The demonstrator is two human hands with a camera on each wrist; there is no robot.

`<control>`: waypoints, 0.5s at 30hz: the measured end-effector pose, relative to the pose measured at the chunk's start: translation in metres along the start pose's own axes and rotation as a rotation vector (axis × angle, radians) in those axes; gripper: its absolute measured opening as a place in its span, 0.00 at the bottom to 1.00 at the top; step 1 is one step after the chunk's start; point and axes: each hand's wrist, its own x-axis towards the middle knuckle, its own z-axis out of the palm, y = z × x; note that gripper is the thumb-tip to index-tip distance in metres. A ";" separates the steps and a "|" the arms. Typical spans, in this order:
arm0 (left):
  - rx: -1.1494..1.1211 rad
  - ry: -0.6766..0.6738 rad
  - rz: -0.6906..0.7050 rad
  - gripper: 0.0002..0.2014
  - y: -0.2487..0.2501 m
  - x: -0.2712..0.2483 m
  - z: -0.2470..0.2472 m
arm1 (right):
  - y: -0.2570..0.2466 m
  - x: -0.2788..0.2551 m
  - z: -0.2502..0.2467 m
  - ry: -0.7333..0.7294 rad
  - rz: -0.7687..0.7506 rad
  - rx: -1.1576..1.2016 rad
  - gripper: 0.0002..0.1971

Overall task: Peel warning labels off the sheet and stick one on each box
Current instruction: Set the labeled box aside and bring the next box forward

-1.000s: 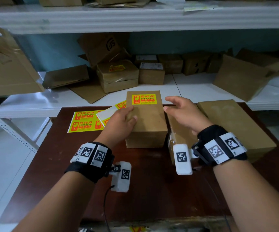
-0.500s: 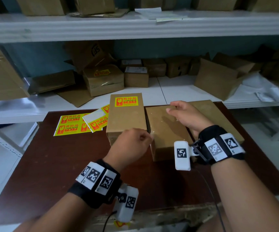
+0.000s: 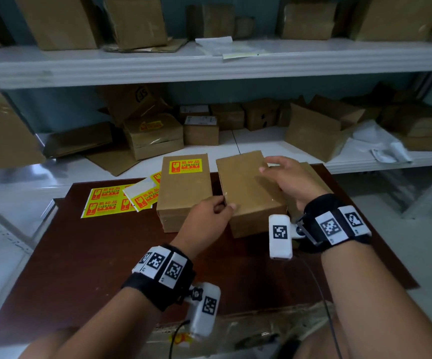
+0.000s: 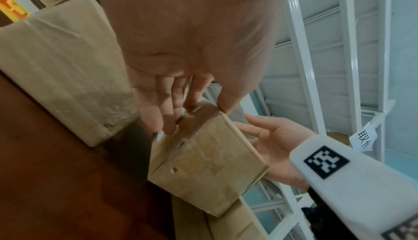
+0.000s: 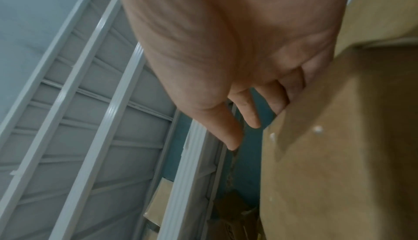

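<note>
Left wrist view alone shows left hand (image 4: 187, 61) fingertips (image 4: 168, 127) gripping unlabeled box (image 4: 210, 158).

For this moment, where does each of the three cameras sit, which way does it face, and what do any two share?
Head: worn on the head, looking down at the table, labelled box, label sheet; both forearms show.
Left wrist: looks along the left hand gripping the plain box; right hand beyond.
Right wrist: looks along the right hand's fingers resting on that box, shelving behind.
Shared: all three show the plain box.
</note>
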 end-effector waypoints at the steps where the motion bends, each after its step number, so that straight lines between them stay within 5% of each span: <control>1: -0.034 0.026 0.013 0.15 0.007 -0.001 -0.003 | -0.003 -0.002 -0.003 0.015 -0.009 0.056 0.24; 7: -0.138 0.193 0.076 0.19 0.032 -0.004 -0.037 | -0.016 -0.013 -0.003 -0.024 -0.095 0.281 0.26; 13: -0.282 0.357 0.054 0.26 0.014 -0.018 -0.090 | -0.033 -0.027 0.052 -0.196 -0.156 0.323 0.35; 15: -0.366 0.382 0.031 0.19 0.001 -0.025 -0.105 | -0.036 -0.031 0.074 -0.270 -0.161 0.299 0.33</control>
